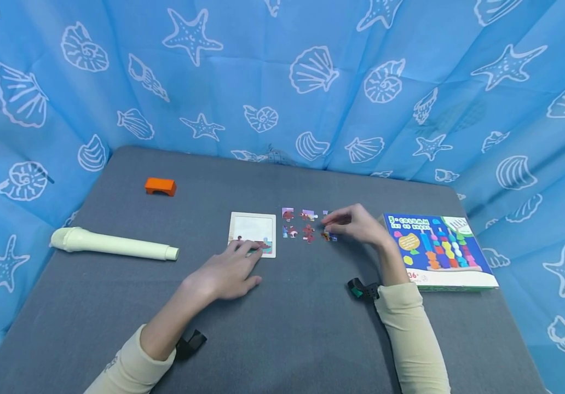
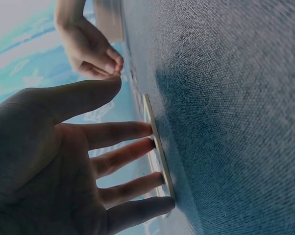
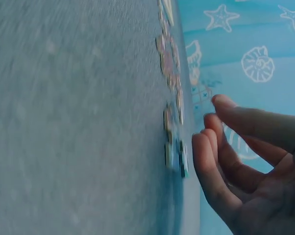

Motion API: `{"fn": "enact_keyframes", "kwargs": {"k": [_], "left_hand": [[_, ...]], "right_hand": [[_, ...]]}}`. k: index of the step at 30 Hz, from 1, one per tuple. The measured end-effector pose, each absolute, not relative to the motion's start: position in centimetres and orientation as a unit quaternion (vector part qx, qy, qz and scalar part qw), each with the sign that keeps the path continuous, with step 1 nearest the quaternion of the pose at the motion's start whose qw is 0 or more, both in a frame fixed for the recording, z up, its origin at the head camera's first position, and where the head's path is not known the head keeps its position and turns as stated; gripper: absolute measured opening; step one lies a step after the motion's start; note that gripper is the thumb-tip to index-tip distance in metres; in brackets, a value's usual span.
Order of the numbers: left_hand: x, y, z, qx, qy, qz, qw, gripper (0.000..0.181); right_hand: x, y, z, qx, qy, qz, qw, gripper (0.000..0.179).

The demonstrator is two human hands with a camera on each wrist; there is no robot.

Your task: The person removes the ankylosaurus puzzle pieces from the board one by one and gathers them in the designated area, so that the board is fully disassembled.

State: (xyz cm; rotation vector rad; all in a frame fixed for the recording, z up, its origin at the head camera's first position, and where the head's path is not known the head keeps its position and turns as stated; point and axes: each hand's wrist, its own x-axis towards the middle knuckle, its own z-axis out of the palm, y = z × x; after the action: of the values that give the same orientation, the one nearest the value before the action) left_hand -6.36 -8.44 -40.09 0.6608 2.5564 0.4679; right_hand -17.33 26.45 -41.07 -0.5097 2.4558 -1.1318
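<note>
My left hand [image 1: 228,272] rests its fingertips on the lower edge of a white square puzzle tray [image 1: 231,227]. In the left wrist view its fingers [image 2: 123,161] reach out fairly straight over the tray's rim. Picture pieces line the tray's lower part, partly hidden by the fingers. To the tray's right lie loose jigsaw pieces [image 1: 308,234] in two rows. My right hand [image 1: 356,223] hovers over the rightmost pieces [image 1: 329,236], fingers loosely bent. In the right wrist view, thumb and fingertips stand apart with nothing visible between them, above the pieces [image 3: 169,147].
A boxed bead set [image 1: 440,251] lies right of my right forearm. On the left are a pale toy microphone [image 1: 115,244] and, farther back, an orange arch block [image 1: 160,186]. A blue shell-patterned curtain [image 1: 263,82] hangs behind the grey table [image 1: 282,328].
</note>
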Motion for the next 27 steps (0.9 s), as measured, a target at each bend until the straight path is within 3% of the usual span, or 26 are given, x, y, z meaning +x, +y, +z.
{"fn": "enact_keyframes", "kwargs": {"k": [15,27], "left_hand": [[-6.1,-8.4,-39.6,0.236,0.923,0.171,0.253,0.066],[-5.7,-8.1,-39.6,0.252,0.927,0.138,0.241,0.071]], "right_hand": [[-17.0,22.1,-40.7,-0.223,0.842,-0.440,0.220,0.024],[-17.4,18.0,-40.7,-0.253,0.826,-0.450,0.228,0.024]]}}
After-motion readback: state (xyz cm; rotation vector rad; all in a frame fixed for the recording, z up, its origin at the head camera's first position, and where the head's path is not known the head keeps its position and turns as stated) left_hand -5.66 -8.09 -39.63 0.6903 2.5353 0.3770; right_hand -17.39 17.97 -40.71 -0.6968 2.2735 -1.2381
